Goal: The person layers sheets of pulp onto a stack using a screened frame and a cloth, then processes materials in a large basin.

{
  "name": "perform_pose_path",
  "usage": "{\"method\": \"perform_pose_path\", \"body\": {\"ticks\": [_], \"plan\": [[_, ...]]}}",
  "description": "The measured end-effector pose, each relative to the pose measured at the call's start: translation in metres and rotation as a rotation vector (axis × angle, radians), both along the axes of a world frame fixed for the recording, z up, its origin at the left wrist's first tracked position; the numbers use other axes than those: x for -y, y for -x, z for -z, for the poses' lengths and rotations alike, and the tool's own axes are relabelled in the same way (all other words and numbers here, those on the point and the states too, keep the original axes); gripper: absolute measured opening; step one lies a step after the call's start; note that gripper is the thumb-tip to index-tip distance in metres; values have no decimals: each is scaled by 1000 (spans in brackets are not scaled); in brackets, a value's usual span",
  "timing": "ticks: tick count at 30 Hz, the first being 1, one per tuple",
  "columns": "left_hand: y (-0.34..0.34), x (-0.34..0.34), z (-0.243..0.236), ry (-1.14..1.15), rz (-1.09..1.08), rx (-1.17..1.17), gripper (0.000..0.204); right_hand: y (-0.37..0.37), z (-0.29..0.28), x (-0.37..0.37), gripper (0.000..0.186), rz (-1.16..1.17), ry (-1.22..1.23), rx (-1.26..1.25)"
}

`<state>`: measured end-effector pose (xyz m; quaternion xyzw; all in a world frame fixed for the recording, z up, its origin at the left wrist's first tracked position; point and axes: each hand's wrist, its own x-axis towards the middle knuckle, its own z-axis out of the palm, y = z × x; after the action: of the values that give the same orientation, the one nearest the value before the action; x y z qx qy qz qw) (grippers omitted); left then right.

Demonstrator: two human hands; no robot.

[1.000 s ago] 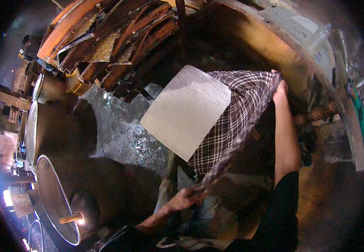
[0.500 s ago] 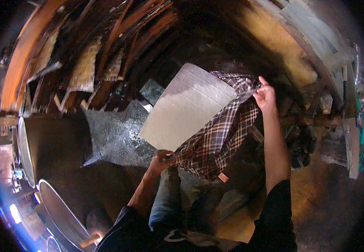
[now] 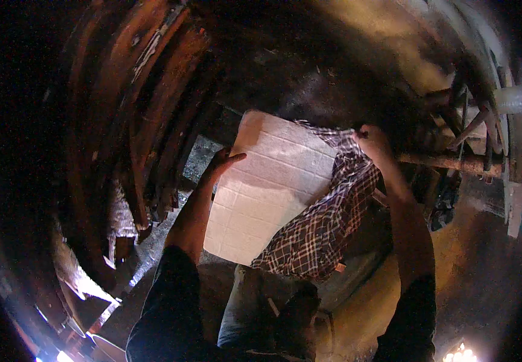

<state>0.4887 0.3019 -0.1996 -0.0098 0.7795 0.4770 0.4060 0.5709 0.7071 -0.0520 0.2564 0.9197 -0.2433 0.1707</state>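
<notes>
In front of me is a pale, flat rectangular pad with rounded corners and a grid of crease lines. A dark plaid cloth covers its right side and lower right corner, with loose folds hanging down. On the pad's upper left edge lies my left hand, its thumb side over the pale face and the other fingers partly hidden behind. My right hand is closed on the cloth's upper edge, to the right of the pad and apart from it.
Dark wooden beams curve along the left. A horizontal pole and leaning sticks stand at the right. Pale round-rimmed containers show at lower left, and a bright light at lower right. My legs are below the pad.
My left hand has let go of the cloth at the pad's lower edge and moved up to its upper left edge. The pad has turned more upright. My right hand still holds the cloth.
</notes>
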Motion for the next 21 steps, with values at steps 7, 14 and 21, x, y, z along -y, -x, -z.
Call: {"method": "perform_pose_path", "body": {"ticks": [7, 14, 21], "plan": [[0, 5, 33, -36, 34, -11, 83, 16, 26, 20, 25, 552, 494, -410], [-10, -13, 21, 42, 39, -314, 66, -10, -46, 0, 39, 867, 698, -711], [-5, 26, 35, 82, -16, -416, 79, -20, -94, 14, 35, 1023, 867, -756]]}}
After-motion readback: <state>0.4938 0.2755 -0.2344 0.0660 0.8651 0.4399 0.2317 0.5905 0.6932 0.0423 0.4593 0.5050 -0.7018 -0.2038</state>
